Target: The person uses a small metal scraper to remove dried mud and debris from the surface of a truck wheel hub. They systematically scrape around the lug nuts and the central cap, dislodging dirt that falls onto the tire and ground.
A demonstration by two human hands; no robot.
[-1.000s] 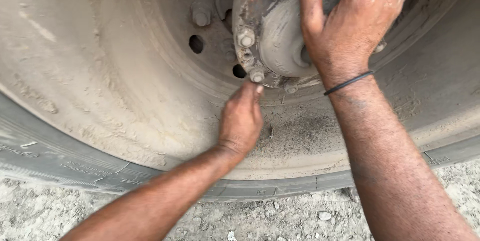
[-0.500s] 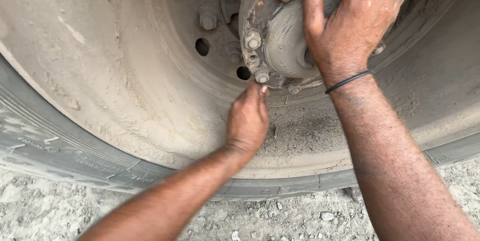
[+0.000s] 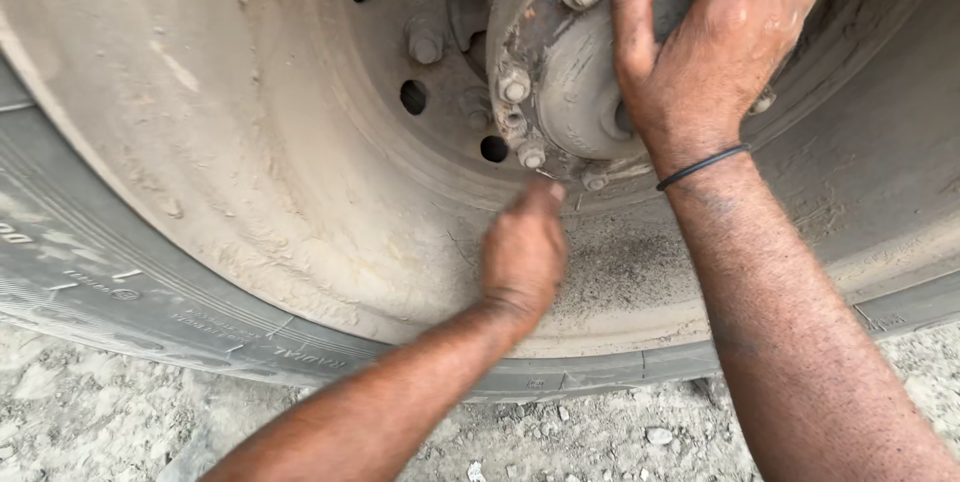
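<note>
The round metal hub point(image 3: 580, 72) sits in the middle of a big dusty wheel point(image 3: 250, 142). The right hand point(image 3: 715, 52) lies flat and spread on it. The left hand point(image 3: 525, 247) reaches just below the hub bolts point(image 3: 530, 155), fingers bunched; I cannot tell if it holds anything.

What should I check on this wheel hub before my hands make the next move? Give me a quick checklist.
1. Right hand steadying the hub cap: ok, its palm and fingers lie flat over the cap.
2. Left hand at the lowest hub nuts: ok, fingertips point up just beneath them; contact cannot be told.
3. Hub nuts in place: ok for those showing around the left edge; those under the right hand cannot be told.
4. Nut tightness: cannot tell.
5. Surface condition: not ok, the rim and hub are caked with dust, so grip may slip.
6. Footing: cannot tell; loose gravel lies under the tyre.
</note>
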